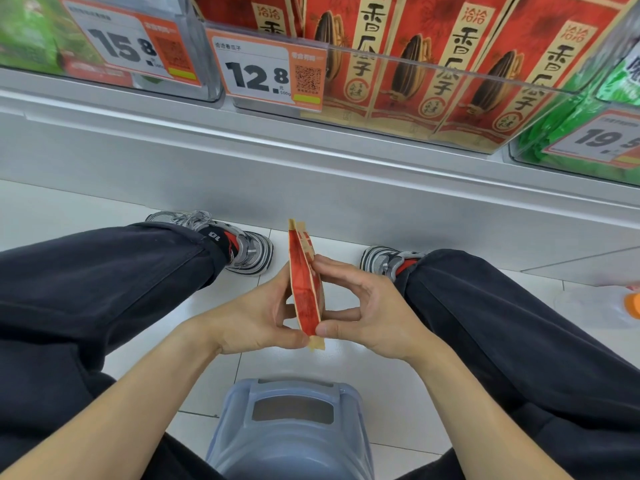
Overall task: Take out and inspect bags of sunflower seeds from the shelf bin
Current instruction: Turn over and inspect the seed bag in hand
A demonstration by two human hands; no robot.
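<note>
A red and tan bag of sunflower seeds point(305, 289) is held edge-on between my knees, above the white floor. My left hand point(258, 317) grips its left face, thumb at the lower end. My right hand point(363, 306) pinches its right face with fingertips and thumb. Above, a clear shelf bin point(450, 69) holds several more red seed bags point(412, 64) standing upright, with a 12.8 price tag point(266, 69) on its front.
I sit on a blue-grey plastic stool point(291, 431) with my legs apart and my shoes point(242, 245) against the grey shelf base point(311, 174). Neighbouring bins hold green packs point(31, 32) at left and right. An orange-capped object point(633, 304) lies on the floor at far right.
</note>
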